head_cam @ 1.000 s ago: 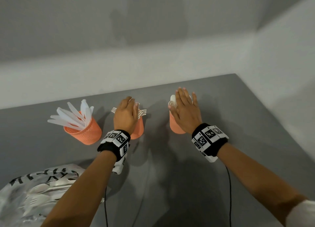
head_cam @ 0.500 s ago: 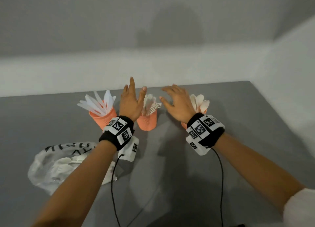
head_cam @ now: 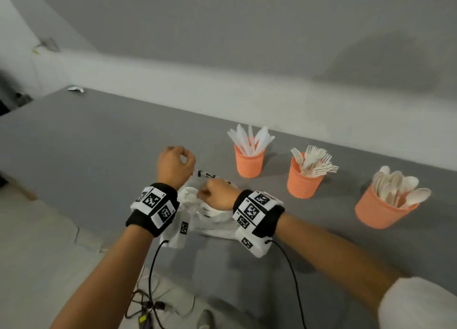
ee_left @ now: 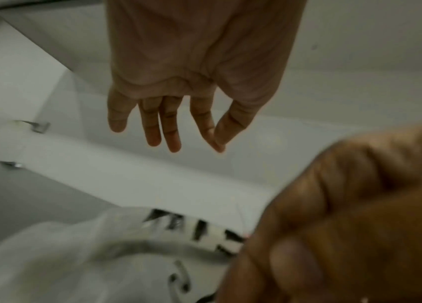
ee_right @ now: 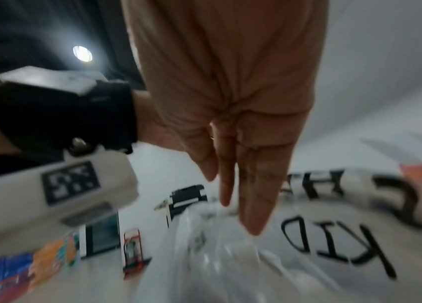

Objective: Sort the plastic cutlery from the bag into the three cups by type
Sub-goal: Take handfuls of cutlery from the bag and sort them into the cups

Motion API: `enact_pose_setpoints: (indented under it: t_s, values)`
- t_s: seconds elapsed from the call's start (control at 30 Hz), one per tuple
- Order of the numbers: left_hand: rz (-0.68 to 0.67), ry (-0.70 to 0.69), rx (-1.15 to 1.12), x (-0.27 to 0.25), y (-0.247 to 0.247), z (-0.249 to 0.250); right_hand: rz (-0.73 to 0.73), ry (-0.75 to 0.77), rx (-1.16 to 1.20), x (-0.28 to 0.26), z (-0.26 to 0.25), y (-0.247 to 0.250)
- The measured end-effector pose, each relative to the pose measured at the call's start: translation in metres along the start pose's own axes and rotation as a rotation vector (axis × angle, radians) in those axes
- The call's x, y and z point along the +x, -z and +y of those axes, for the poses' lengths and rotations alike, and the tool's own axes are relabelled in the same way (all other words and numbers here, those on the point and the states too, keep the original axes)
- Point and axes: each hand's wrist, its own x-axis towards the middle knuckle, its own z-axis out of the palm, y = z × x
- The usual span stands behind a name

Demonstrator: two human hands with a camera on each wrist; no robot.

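A white plastic bag (head_cam: pixel 210 220) with black lettering lies on the grey table (head_cam: pixel 99 143), with white cutlery showing inside it. My left hand (head_cam: pixel 189 159) hovers at the bag's far left rim, thumb and forefinger (ee_left: pixel 216 143) pinched together on the raised rim. Over the bag's opening my right hand (head_cam: pixel 216 194) points down with straight fingers (ee_right: pixel 253 225) that touch the plastic (ee_right: pixel 308 256). To the right stand three orange cups: one with knives (head_cam: pixel 248 164), one with forks (head_cam: pixel 303 183), one with spoons (head_cam: pixel 378 212).
The table's near edge runs diagonally below my left arm, with pale floor beyond it. Black cables (head_cam: pixel 150 279) hang from both wristbands over that edge. A small silvery scrap (head_cam: pixel 75 89) lies at the table's far left corner. A grey wall backs the table.
Both hands have left the cups and come back left to the bag. The left hand now pinches its rim, the right hand points down into it. The view has swung left.
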Motion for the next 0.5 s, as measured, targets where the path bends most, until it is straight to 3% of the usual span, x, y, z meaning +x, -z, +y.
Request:
enact_pose_setpoints:
  t_s: [0.13, 0.3, 0.5]
  values:
    - [-0.161, 0.106, 0.116, -0.014, -0.001, -0.041, -0.111, -0.184, -0.193, 0.025, 0.015, -0.023]
    - [-0.407, 0.193, 0.115, -0.027, -0.008, -0.058, -0.238, -0.230, -0.135, 0.038, 0.033, -0.030]
    - [-0.450, 0.177, 0.112, -0.022, -0.006, -0.065, -0.160, -0.295, -0.147, 0.043, 0.041, -0.042]
